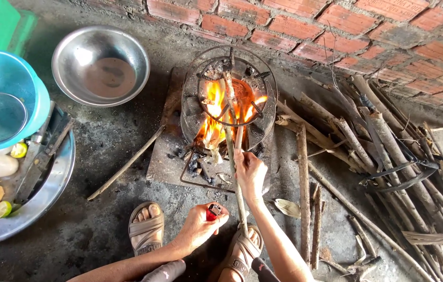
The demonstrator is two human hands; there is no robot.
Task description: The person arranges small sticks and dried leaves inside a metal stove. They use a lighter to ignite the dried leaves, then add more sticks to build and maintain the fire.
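Fire-tending at a round wire-framed clay stove (229, 99), centre frame, flames up.
Right hand (249, 172) grips a long thin stick (232, 156), its far end in the flames, keeping fingers back from heat; left hand (198, 227), lower centre, pinches a small red lighter (213, 211). Spare brown firewood (388, 156) lies right, within reach; no labels readable.

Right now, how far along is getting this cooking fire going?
Done: flames already burn inside the stove ring. In hand: the right hand feeds a long stick into the fire, while the left hand holds a red lighter. Left: no pot on top; the firewood pile lies unused.
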